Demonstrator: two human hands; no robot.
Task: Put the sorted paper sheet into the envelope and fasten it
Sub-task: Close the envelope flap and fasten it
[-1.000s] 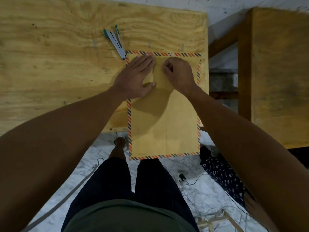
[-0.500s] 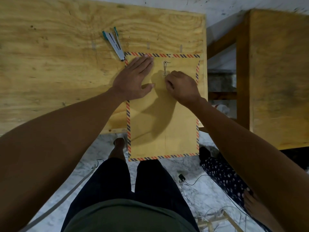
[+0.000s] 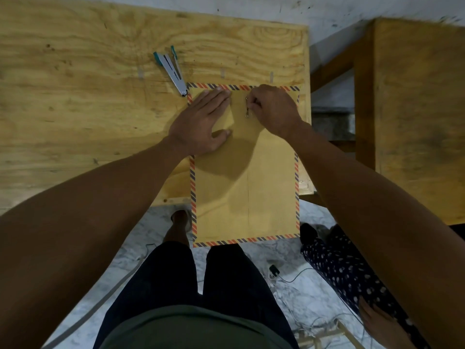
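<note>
Stapler (image 3: 171, 70) just left of envelope (image 3: 245, 187) on table (image 3: 75, 109). Left hand (image 3: 201, 124) flat, fingers straight, pressing envelope top. Right hand (image 3: 273, 109) pinches metal clasp (image 3: 247, 107). Fastening step; next, bend prongs flat. Sheet not visible.

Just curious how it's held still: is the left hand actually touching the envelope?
Touching. The head view shows the left hand lying flat, fingers straight, on the upper part of the envelope, no gap visible beneath it.

My view is dim and warm-toned, with soft shadows beneath both hands on the tan paper envelope (image 3: 245, 185). Wide-angle distortion bends the edges, and the corners look soft.
</note>
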